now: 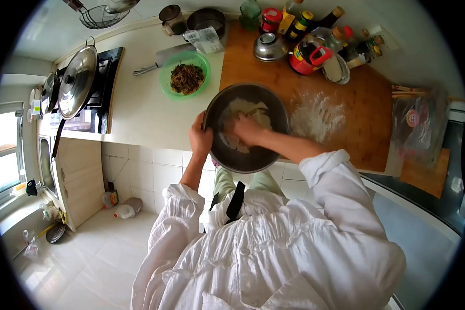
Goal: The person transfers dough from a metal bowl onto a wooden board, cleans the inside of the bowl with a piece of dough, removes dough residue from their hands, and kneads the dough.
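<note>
A large dark metal bowl (279, 111) stands at the front edge of the counter, partly over the wooden board. My left hand (200, 136) grips its left rim, with the thumb side at the edge. Inside the bowl, my right hand (246, 130) is down in pale flour dough (262, 118), part lumpy and part loose. Motion blurs the right fingers, and the dough hides some of them. Just beyond the bowl, a light green bowl (205, 70) holds a dark shredded filling (186, 78).
White flour (320, 116) is scattered on the wooden board (367, 134). A cleaver (173, 52) lies behind the green bowl. Along the back are a metal bowl (270, 47), a red-lidded jar (271, 20) and several bottles. A lidded pan (78, 82) sits on the stove at left.
</note>
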The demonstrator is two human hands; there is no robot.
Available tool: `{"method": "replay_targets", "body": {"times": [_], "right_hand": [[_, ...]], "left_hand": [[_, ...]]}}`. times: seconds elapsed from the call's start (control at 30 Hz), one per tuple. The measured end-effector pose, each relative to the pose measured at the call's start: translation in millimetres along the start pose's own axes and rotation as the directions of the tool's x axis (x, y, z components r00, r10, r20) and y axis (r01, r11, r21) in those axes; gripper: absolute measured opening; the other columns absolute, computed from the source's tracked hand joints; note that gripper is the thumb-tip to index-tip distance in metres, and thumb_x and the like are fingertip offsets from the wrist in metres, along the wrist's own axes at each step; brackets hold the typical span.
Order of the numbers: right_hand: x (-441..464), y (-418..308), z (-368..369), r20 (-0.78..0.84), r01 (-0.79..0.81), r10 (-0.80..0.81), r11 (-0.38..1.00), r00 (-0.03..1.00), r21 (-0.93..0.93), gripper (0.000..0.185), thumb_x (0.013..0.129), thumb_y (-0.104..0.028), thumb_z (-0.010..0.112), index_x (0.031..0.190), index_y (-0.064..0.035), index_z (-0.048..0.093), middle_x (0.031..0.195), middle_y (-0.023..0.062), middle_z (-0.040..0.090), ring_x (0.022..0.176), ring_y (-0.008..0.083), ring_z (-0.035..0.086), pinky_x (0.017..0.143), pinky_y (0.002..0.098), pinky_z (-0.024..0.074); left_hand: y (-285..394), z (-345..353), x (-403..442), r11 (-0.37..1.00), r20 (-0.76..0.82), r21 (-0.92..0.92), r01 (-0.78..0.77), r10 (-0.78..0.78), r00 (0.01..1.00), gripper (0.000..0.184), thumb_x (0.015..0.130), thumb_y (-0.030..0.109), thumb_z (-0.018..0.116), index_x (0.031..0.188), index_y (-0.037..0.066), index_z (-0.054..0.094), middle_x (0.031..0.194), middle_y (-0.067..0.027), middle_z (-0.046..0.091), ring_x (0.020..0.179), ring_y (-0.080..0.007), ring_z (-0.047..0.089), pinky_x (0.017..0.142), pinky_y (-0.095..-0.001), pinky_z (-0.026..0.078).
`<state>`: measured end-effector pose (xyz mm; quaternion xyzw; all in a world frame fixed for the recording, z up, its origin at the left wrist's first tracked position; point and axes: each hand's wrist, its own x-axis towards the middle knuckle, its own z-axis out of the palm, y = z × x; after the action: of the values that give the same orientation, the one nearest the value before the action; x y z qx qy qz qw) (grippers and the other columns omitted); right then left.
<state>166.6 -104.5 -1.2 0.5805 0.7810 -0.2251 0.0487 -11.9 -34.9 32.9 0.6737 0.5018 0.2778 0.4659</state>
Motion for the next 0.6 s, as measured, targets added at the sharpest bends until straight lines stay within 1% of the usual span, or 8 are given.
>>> {"method": "replay_targets", "body": {"times": [0.07, 0.13, 0.17, 0.3, 0.47, 0.5, 0.53, 0.6], "right_hand": [[-8, 6, -9, 0.009, -0.014, 0.013, 0.996, 1.0, 0.089, 0.071, 0.056, -0.022, 0.083, 0.123, -0.0194, 0.059, 0.134, 0.0158, 0.049, 0.125, 0.0364, 0.044, 0.101, 0.0478, 0.039], [-26, 9, -44, -0.31, -0.096, 0.284, 0.857, 0.907, 0.506, 0.055, 0.056, -0.012, 0.079, 0.109, -0.0125, 0.065, 0.106, 0.0115, 0.065, 0.107, 0.0286, 0.059, 0.091, 0.0372, 0.0476], [-34, 4, -56, -0.464, -0.002, 0.343, 0.805, 0.817, 0.593, 0.048, 0.057, -0.006, 0.075, 0.104, -0.009, 0.066, 0.093, 0.0116, 0.067, 0.093, 0.0304, 0.063, 0.082, 0.0378, 0.051], [-56, -40, -93, -0.7, 0.142, 0.195, 0.909, 0.687, 0.392, 0.018, 0.07, -0.006, 0.064, 0.088, -0.0081, 0.062, 0.082, 0.0128, 0.059, 0.079, 0.0356, 0.06, 0.067, 0.0462, 0.0485], [-114, -54, -148, -0.694, 0.195, 0.161, 0.893, 0.702, 0.405, 0.018, 0.073, -0.006, 0.063, 0.091, -0.0093, 0.062, 0.085, 0.0106, 0.059, 0.08, 0.0344, 0.06, 0.066, 0.0427, 0.0497], [-132, -47, -158, -0.755, 0.282, 0.121, 0.88, 0.645, 0.382, 0.022, 0.071, -0.003, 0.064, 0.092, -0.0084, 0.062, 0.087, 0.011, 0.06, 0.08, 0.0328, 0.061, 0.067, 0.0403, 0.0501], [-154, -38, -164, -0.808, 0.361, 0.088, 0.863, 0.582, 0.354, 0.026, 0.07, 0.0, 0.065, 0.094, -0.0075, 0.062, 0.089, 0.0115, 0.061, 0.081, 0.0312, 0.062, 0.068, 0.0379, 0.0504], [-208, -10, -176, -0.793, 0.265, 0.23, 0.859, 0.563, 0.438, 0.036, 0.066, 0.006, 0.066, 0.1, -0.005, 0.062, 0.098, 0.0121, 0.064, 0.089, 0.0271, 0.064, 0.077, 0.034, 0.0508]], "left_hand": [[30, 0, -10, 0.971, -0.062, 0.193, -0.142, 0.156, 0.986, 0.049, 0.072, -0.005, 0.053, 0.118, 0.009, 0.061, 0.096, -0.0202, 0.066, 0.087, -0.0363, 0.064, 0.076, -0.0405, 0.051], [61, -6, -16, 0.956, -0.03, 0.221, -0.191, 0.203, 0.979, 0.05, 0.071, -0.006, 0.052, 0.118, 0.009, 0.061, 0.099, -0.02, 0.066, 0.091, -0.0356, 0.064, 0.079, -0.0388, 0.05], [73, -8, -21, 0.94, 0.021, 0.244, -0.237, 0.24, 0.971, 0.052, 0.071, -0.007, 0.051, 0.119, 0.009, 0.061, 0.102, -0.0198, 0.066, 0.095, -0.0348, 0.065, 0.082, -0.0371, 0.05], [102, 9, -24, 0.938, -0.087, 0.239, -0.251, 0.279, 0.956, 0.05, 0.072, -0.006, 0.053, 0.118, 0.01, 0.061, 0.102, -0.0194, 0.066, 0.094, -0.0367, 0.064, 0.082, -0.0385, 0.05], [120, 16, -13, 0.866, -0.047, 0.276, -0.418, 0.446, 0.894, 0.051, 0.072, -0.005, 0.051, 0.12, 0.013, 0.06, 0.102, -0.0176, 0.065, 0.091, -0.0382, 0.062, 0.078, -0.043, 0.05], [119, 13, -6, 0.876, -0.044, 0.342, -0.34, 0.376, 0.925, 0.052, 0.072, -0.006, 0.051, 0.121, 0.012, 0.06, 0.106, -0.019, 0.064, 0.097, -0.0381, 0.061, 0.081, -0.0432, 0.05], [118, 4, 4, 0.857, -0.096, 0.276, -0.435, 0.475, 0.875, 0.053, 0.072, -0.006, 0.05, 0.121, 0.012, 0.06, 0.109, -0.0193, 0.064, 0.101, -0.0375, 0.06, 0.086, -0.0426, 0.049], [133, -9, 15, 0.85, -0.164, 0.354, -0.389, 0.466, 0.869, 0.054, 0.071, -0.005, 0.048, 0.121, 0.011, 0.061, 0.111, -0.0198, 0.063, 0.101, -0.0368, 0.061, 0.088, -0.0407, 0.049]]}}
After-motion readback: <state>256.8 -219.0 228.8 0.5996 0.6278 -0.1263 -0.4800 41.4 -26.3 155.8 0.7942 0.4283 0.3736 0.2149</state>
